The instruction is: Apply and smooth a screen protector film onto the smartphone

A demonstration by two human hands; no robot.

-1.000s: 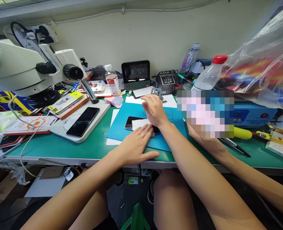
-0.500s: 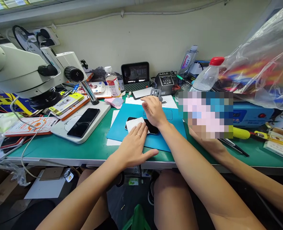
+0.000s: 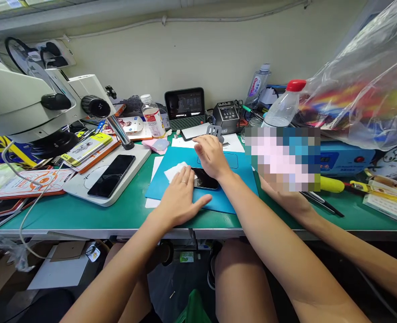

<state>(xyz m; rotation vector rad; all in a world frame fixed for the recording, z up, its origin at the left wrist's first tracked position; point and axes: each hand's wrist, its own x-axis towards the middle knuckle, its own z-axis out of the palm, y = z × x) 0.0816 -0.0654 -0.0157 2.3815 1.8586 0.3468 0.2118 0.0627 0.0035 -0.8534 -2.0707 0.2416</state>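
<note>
A phone point(image 3: 205, 179) with a dark screen lies on the blue mat point(image 3: 161, 188) in front of me. My left hand point(image 3: 181, 193), a ring on one finger, rests flat over the phone's left end. Its fingers are stretched out on a white wipe point(image 3: 174, 171), part of which is hidden under them. At the phone's right end is my right hand point(image 3: 212, 154), fingers apart and raised, with nothing seen in it; its heel covers that end of the phone.
A second phone point(image 3: 111, 176) lies on the base of a microscope point(image 3: 20, 103) to the left. Bottles, a small screen point(image 3: 185, 105) and a soldering station point(image 3: 226, 115) stand along the wall. Another person's arm point(image 3: 306, 215) reaches in from the right, beside tweezers point(image 3: 324, 204).
My left hand has slid the wipe leftward, uncovering more of the phone's screen. My right hand stays by the phone's right end. The view has shifted slightly.
</note>
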